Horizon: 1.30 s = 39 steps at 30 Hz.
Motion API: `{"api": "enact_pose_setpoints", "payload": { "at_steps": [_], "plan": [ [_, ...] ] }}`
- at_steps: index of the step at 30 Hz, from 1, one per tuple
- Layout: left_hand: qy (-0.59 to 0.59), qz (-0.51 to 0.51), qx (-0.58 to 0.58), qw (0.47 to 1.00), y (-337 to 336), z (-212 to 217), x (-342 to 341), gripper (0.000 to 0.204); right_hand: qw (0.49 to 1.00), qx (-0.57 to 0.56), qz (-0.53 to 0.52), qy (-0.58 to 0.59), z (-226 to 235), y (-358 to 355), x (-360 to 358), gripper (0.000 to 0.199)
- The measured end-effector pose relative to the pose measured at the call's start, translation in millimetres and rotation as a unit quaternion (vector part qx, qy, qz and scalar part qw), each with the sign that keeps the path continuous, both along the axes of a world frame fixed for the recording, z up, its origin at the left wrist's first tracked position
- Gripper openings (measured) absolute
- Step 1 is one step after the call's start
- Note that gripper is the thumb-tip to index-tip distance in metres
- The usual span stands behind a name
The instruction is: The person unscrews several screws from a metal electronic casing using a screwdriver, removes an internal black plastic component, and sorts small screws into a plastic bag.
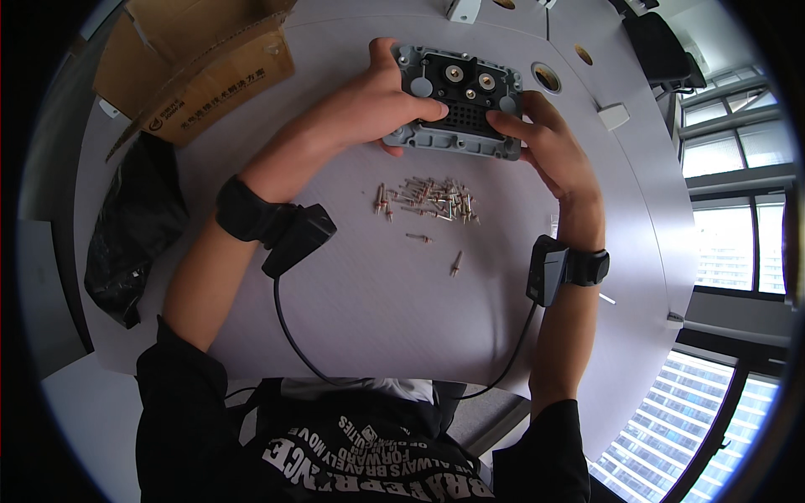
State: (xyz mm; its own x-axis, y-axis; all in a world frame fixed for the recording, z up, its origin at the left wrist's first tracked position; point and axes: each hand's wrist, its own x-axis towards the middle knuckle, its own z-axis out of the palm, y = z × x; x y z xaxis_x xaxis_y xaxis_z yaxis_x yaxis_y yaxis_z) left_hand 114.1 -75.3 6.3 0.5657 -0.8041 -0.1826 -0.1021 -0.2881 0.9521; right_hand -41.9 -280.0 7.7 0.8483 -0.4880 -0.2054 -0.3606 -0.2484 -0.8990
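Observation:
Both my hands grip a grey metal housing (402, 134) with a black plastic insert (465, 117) over the far part of the table. My left hand (390, 99) closes on its left end, thumb lying across the face. On the right end, my right hand (549, 138) is wrapped the same way, its thumb on the black insert. The fingers beneath the housing are mostly hidden. Two round metal-ringed terminals show near the insert's far edge. Nearer to me lies a loose pile of small metal screws (436, 197), with one single screw (456, 263) apart from it.
An open cardboard box (226, 92) stands at the far left. Beside it is a crumpled black plastic bag (138, 226). Cables run from the black wrist devices (302, 239) toward my body. A round cable hole (547, 77) sits in the tabletop, and a black chair (658, 50) stands beyond.

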Motion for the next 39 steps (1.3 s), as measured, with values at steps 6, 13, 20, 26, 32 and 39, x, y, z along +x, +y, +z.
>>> {"api": "enact_pose_setpoints", "payload": {
  "at_steps": [6, 13, 20, 26, 32, 39],
  "plan": [
    [-0.169, -0.03, -0.052, 0.984, -1.5, -17.6, 18.6, 0.114, 0.996, 0.068, 0.024, -0.048, 3.5, 5.5, -7.3, 0.074],
    [-0.13, -0.042, -0.019, 0.99, 1.5, -12.2, 12.5, 0.102, 0.998, 0.03, 0.046, -0.04, 2.3, 1.3, -5.9, 0.074],
    [-0.169, -0.041, 0.028, 0.984, 6.7, 1.3, -7.9, 0.093, 0.996, -0.039, 0.079, -0.029, 6.0, 1.6, -9.0, 0.07],
    [-0.205, -0.042, -0.001, 0.978, 5.8, -5.1, -5.4, 0.089, 0.997, -0.026, 0.063, -0.035, 4.2, 4.4, -8.9, 0.07],
    [-0.176, -0.06, -0.025, 0.982, 4.6, -12.8, 4.1, 0.092, 0.998, 0.023, 0.038, -0.043, 0.8, 6.8, -7.2, 0.07],
    [-0.184, -0.062, -0.033, 0.98, 5.5, -15.7, 3.5, 0.095, 0.997, 0.046, 0.038, -0.054, 2.2, 7.2, -9.5, 0.069]
  ]
}}
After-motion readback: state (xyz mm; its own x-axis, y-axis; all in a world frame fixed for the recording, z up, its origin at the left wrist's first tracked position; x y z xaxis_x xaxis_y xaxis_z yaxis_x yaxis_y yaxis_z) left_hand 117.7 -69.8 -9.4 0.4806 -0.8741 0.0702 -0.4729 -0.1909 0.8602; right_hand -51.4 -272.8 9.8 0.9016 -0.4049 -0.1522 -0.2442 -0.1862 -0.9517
